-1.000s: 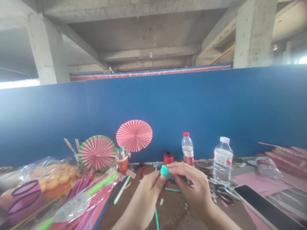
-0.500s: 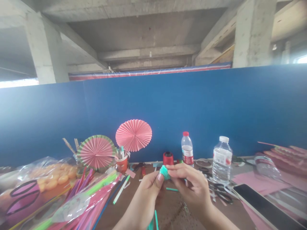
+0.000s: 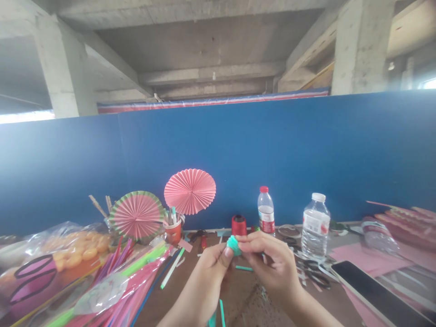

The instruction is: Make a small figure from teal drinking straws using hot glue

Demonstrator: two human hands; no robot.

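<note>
A small turquoise fuzzy bundle (image 3: 233, 245), perhaps coiled pipe cleaner, is pinched between both hands above the brown table (image 3: 248, 299). My left hand (image 3: 214, 268) grips its left side, thumb on the near face. From the right, my right hand (image 3: 269, 259) closes its fingertips on the same bundle. Below the hands lie a short turquoise stick (image 3: 244, 268) and turquoise strips (image 3: 222, 312) at the table's near edge. The fingers hide part of the bundle.
Pink paper fans (image 3: 190, 191) stand behind a cup of pens (image 3: 173, 231). Wrapped pipe cleaners (image 3: 112, 286) lie left. Rightward are a red-capped bottle (image 3: 266, 211), a white-capped bottle (image 3: 315, 229), black scissors (image 3: 316, 274), a phone (image 3: 374, 290) and pink paper (image 3: 368, 256). A blue partition (image 3: 238, 150) rises behind.
Almost nothing differs. Both hands keep the turquoise bundle in the same place, and the forearms have shifted very slightly.
</note>
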